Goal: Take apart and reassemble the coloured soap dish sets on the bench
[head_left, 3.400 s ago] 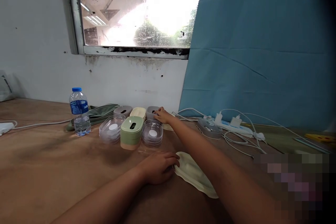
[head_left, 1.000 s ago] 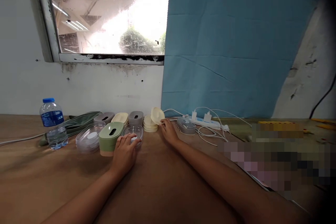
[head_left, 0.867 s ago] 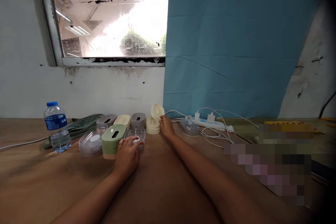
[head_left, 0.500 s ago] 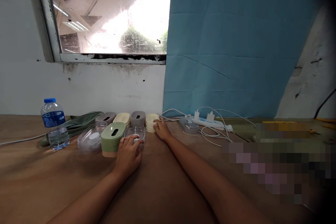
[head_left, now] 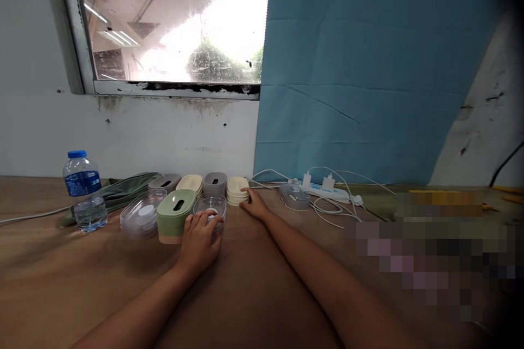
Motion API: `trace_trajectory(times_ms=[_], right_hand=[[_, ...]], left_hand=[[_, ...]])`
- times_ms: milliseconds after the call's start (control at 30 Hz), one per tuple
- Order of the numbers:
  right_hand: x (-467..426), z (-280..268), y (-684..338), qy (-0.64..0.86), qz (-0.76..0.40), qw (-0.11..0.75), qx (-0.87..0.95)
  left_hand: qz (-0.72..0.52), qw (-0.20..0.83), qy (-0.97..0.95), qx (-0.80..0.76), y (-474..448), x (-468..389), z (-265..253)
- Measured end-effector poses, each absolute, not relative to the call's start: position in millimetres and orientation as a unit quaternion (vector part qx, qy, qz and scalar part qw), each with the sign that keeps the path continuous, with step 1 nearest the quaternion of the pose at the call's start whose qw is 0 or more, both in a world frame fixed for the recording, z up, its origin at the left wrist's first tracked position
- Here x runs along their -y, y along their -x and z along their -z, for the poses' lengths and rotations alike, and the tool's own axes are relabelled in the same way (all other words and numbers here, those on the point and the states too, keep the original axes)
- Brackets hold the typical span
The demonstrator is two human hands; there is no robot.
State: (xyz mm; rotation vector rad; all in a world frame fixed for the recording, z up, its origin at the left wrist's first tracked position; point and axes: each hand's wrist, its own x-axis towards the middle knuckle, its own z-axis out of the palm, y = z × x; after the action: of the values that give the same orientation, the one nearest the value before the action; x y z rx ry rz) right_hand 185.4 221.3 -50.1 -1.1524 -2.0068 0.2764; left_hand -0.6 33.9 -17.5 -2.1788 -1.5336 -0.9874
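Evidently the pale cream stack [head_left: 236, 196] is the neatest thing on the worktop [head_left: 254, 289]: shallow, rounded-oblong pieces, matt and plain, piled upright so that their rims make a row of ridges down the side. It stands near the back, towards the wall, just right of a grey container [head_left: 215, 182] with a dark slot in its top. The right grip [head_left: 254, 204] touches its right side, fingers and thumb apart rather than closed round it. From where I stand, the left grip [head_left: 200, 237] lies over the near edge of a clear stack [head_left: 210, 202], glassy see-through plastic with a white round label partly hidden by the bent fingers; whether they are clamped on it I can't tell. Just left of that sits a green container [head_left: 174, 219], darker-slotted on top and peach-coloured at the foot, and beyond it another clear pile [head_left: 139, 218] bearing a white round sticker [head_left: 146, 210], on which I can read nothing. As for writing, the water bottle [head_left: 85, 210] at far left, blue-capped, wears a blue label [head_left: 83, 183] with white characters too small to make out, and the flat grey case [head_left: 295, 196] over by the power strip [head_left: 327, 192] has a pale mark on top, equally unreadable.
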Motion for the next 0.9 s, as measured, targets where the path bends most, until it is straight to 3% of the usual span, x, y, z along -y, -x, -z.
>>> trace_trajectory(times_ms=[533,900], right_hand=[[-209,46,-199,0.421,-0.063,0.354,0.833],[-181,35,-312,0.547,0.065,0.328,0.767]], left_hand=[[0.337,0.131,0.774,0.519,3,-35,18],[0.282,0.177,0.776,0.536,6,-41,26]])
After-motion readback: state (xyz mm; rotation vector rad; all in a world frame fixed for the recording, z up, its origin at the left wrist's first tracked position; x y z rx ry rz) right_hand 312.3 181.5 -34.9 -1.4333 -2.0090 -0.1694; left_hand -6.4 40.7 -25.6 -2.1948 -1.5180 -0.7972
